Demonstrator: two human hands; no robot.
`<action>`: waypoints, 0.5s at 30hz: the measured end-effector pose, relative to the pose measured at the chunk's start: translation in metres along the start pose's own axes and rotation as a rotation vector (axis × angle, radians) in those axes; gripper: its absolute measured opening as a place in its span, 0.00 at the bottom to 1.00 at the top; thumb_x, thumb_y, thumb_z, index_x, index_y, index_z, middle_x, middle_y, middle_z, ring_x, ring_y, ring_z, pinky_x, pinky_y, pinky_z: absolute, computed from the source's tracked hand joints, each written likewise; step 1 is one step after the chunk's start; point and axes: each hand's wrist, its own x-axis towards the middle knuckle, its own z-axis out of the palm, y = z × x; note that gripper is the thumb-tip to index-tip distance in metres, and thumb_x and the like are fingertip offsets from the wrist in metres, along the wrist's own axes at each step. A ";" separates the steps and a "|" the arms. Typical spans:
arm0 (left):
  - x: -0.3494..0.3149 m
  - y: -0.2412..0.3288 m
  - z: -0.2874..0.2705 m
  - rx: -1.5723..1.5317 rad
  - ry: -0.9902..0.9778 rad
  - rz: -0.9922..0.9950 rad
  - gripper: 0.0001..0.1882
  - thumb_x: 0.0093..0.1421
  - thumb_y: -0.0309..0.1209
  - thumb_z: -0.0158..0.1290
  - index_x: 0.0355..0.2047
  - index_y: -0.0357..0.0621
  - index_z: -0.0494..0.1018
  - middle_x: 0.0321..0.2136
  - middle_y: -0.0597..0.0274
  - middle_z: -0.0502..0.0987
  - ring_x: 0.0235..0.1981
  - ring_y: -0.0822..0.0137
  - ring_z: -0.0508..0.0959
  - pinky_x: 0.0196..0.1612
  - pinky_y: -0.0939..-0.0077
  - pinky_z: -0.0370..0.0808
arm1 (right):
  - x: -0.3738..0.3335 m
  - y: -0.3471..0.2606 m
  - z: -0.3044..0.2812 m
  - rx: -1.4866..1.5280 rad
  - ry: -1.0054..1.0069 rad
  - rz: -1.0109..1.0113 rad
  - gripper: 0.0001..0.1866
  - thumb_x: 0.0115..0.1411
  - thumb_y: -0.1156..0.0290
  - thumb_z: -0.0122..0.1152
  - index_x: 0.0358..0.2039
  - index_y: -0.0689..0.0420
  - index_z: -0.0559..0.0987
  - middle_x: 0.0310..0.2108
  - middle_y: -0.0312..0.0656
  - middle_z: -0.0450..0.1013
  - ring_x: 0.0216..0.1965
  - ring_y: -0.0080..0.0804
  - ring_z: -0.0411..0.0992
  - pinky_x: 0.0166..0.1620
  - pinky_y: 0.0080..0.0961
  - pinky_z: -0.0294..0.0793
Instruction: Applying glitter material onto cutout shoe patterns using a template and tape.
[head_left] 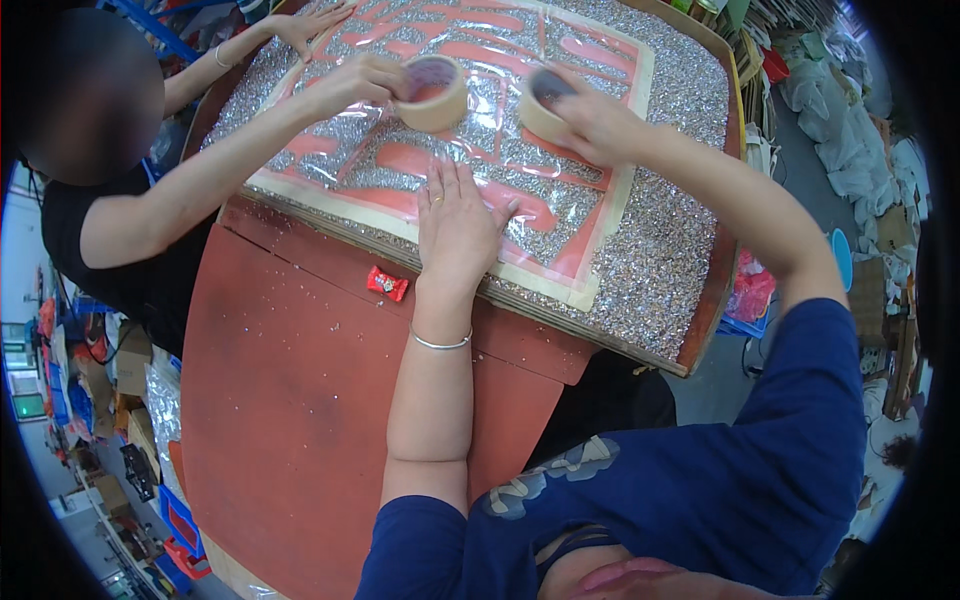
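Note:
My left hand (460, 215) lies flat, fingers stretched out, on a clear-film-covered stencil sheet (410, 202) with pink shapes and a pale tape border. Silvery glitter chips (665, 255) surround the sheet and show between the shapes. To the right, my right hand (605, 125) is closed around a roll of masking tape (545, 112), tilted against the sheet. A co-worker's hand (365, 82) grips a second roll of masking tape (440, 108) just left of mine. That person's other hand (300, 30) rests by the sheet's far left edge.
A raised wooden edge (712, 310) borders the glitter board. In front stands a reddish-brown table (290, 440) with scattered chips and a small red wrapped candy (387, 284). Plastic bags (835, 115) lie on the floor at right. Boxes and blue crates (180, 525) stand at left.

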 end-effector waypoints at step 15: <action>0.007 -0.009 0.002 -0.121 -0.001 -0.021 0.31 0.61 0.39 0.46 0.59 0.30 0.57 0.61 0.38 0.56 0.64 0.42 0.53 0.65 0.54 0.51 | -0.017 -0.044 -0.012 0.083 0.005 0.032 0.07 0.48 0.74 0.59 0.26 0.64 0.74 0.32 0.51 0.73 0.59 0.57 0.56 0.56 0.45 0.65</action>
